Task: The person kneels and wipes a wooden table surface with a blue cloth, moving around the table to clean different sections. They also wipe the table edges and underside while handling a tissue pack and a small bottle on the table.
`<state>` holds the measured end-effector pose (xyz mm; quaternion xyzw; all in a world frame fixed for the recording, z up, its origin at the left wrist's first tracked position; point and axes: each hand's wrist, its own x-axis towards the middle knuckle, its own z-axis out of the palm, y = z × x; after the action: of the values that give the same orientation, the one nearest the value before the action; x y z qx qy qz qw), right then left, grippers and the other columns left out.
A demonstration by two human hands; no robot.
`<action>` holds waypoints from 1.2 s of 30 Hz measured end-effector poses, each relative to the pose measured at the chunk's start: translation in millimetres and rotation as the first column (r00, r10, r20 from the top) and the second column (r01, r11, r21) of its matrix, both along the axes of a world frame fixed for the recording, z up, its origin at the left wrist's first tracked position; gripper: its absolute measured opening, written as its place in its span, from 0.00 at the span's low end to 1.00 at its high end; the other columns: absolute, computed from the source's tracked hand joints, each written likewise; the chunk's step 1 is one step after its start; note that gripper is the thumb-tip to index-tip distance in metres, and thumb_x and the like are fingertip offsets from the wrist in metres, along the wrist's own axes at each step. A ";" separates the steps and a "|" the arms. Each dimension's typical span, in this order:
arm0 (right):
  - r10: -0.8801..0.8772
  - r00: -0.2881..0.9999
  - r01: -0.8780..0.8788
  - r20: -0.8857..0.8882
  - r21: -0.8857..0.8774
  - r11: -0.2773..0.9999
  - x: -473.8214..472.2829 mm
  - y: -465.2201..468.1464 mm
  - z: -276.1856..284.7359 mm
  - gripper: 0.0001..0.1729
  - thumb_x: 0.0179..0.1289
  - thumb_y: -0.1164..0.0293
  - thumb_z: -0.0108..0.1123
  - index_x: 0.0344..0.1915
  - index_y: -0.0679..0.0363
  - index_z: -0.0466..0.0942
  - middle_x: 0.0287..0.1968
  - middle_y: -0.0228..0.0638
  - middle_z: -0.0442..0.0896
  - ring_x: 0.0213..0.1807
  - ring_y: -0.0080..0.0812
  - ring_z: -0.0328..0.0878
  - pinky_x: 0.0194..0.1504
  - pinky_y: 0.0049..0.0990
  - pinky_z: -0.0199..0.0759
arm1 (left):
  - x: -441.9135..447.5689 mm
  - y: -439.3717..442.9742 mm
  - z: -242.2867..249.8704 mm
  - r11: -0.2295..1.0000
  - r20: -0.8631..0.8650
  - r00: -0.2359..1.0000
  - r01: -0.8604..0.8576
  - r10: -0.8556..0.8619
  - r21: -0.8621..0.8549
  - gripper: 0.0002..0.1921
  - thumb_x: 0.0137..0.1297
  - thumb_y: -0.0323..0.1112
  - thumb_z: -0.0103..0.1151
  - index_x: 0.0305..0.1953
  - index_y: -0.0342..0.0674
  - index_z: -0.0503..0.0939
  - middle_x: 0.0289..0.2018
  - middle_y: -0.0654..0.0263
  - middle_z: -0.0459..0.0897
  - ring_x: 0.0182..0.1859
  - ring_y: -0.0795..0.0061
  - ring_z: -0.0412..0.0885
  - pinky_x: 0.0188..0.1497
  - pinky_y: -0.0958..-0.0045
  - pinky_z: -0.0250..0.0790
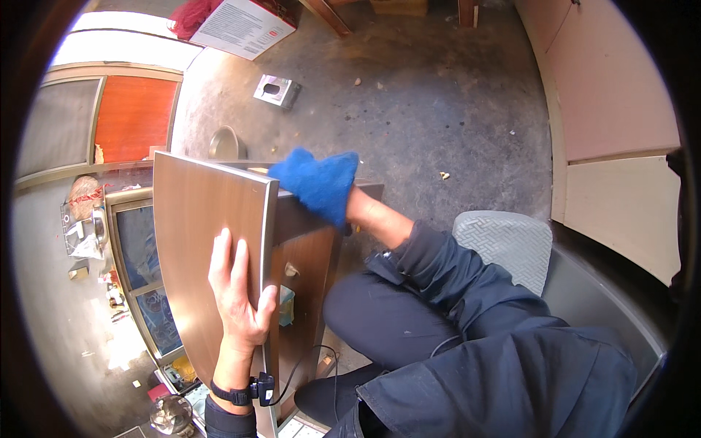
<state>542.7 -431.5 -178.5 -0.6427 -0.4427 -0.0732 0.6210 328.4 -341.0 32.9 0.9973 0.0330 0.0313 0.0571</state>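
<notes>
My left hand [241, 306] lies with spread fingers on the wood-grain face of a brown panel [213, 219]. Its thumb reaches the panel's silvery edge. A blue cloth [323, 180] covers my right hand, so the fingers inside are hidden; only the wrist [375, 213] shows. The cloth rests at the dark top edge of the furniture body [306, 216], just right of the panel's upper corner. Below it, on the inner wood-grain side, are a small pale patch and a light-green item [286, 305].
A plastic stool with a woven pattern [504, 246] stands at my right, beside pale cabinets [613, 98]. On the concrete floor [416, 131] are a small box [276, 91], a metal bowl [225, 143] and scraps. A black cable [335, 372] hangs from my left wrist strap [238, 395].
</notes>
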 end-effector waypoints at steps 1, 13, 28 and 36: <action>0.007 0.999 -0.003 -0.043 0.085 0.996 -6.1 -0.6 22.2 0.07 0.66 0.71 0.62 0.41 0.62 0.84 0.41 0.55 0.88 0.40 0.56 0.87 0.42 0.46 0.81 | -2.1 -0.5 1.3 1.000 0.001 1.000 -0.007 0.007 0.006 0.41 0.75 0.57 0.61 0.79 0.34 0.72 0.84 0.41 0.61 0.84 0.38 0.60 0.84 0.44 0.53; -0.156 0.987 0.155 -0.030 -0.014 0.988 -42.4 14.3 -65.7 0.19 0.66 0.60 0.71 0.54 0.56 0.84 0.53 0.47 0.87 0.59 0.54 0.83 0.64 0.47 0.74 | 2.0 -0.8 -1.9 0.999 0.016 1.000 0.011 -0.012 0.037 0.41 0.75 0.57 0.60 0.77 0.31 0.73 0.83 0.40 0.62 0.84 0.37 0.61 0.85 0.44 0.53; -0.414 0.083 -0.007 -0.907 -0.416 0.909 -11.7 17.3 -344.0 0.39 0.80 0.36 0.43 0.67 0.57 0.78 0.70 0.41 0.80 0.73 0.40 0.74 0.74 0.41 0.65 | 29.9 -8.3 1.5 0.997 0.052 0.996 0.072 -0.070 -0.028 0.39 0.74 0.55 0.63 0.77 0.33 0.75 0.83 0.42 0.63 0.84 0.39 0.61 0.85 0.45 0.53; 0.147 -0.413 0.138 -0.899 0.098 0.986 -102.7 28.1 -211.1 0.50 0.79 0.27 0.39 0.72 0.62 0.75 0.73 0.44 0.79 0.73 0.42 0.76 0.73 0.41 0.69 | -8.6 -6.2 7.3 0.999 0.039 0.999 -0.023 0.022 0.035 0.38 0.69 0.48 0.67 0.77 0.38 0.76 0.83 0.44 0.64 0.84 0.38 0.61 0.85 0.43 0.52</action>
<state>439.9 -403.5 -389.6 -0.3511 0.2885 0.4661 0.7591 319.8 -347.2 40.2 0.9970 0.0425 0.0518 0.0394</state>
